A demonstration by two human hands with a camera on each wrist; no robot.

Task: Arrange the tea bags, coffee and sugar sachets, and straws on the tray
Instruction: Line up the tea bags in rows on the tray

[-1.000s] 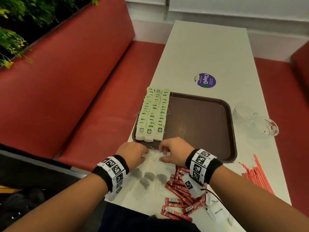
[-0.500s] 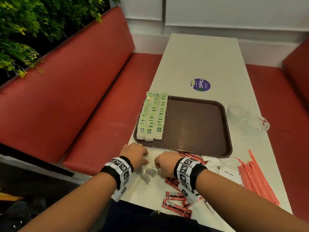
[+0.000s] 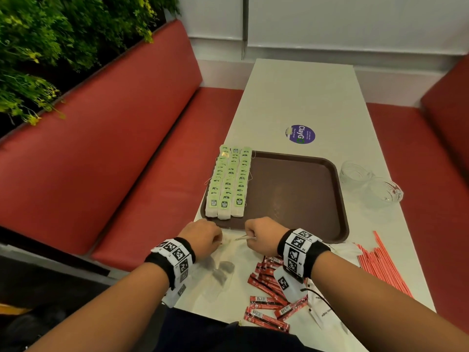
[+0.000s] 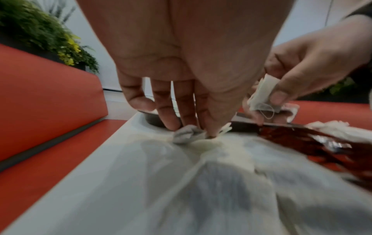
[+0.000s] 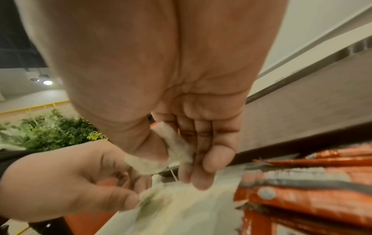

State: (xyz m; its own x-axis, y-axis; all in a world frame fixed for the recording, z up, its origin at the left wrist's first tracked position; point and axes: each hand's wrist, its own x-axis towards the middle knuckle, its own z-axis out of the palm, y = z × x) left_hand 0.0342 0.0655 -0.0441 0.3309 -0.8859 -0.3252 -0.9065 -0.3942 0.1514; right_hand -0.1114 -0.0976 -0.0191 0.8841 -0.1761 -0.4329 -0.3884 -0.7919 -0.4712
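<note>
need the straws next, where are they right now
In the head view the red straws lie loose on the table, just right of the tray's near right corner, beyond the right hand.

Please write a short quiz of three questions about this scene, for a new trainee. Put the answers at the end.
1. True or false: the red coffee sachets already lie on the brown tray.
2. What does the right hand hold in its grip?
3. Where do the straws lie? A: on the tray. B: on the table, right of the tray. C: in the glass jar.

Key: 1 false, they lie on the table near the person. 2 a tea bag. 3 B.
</note>
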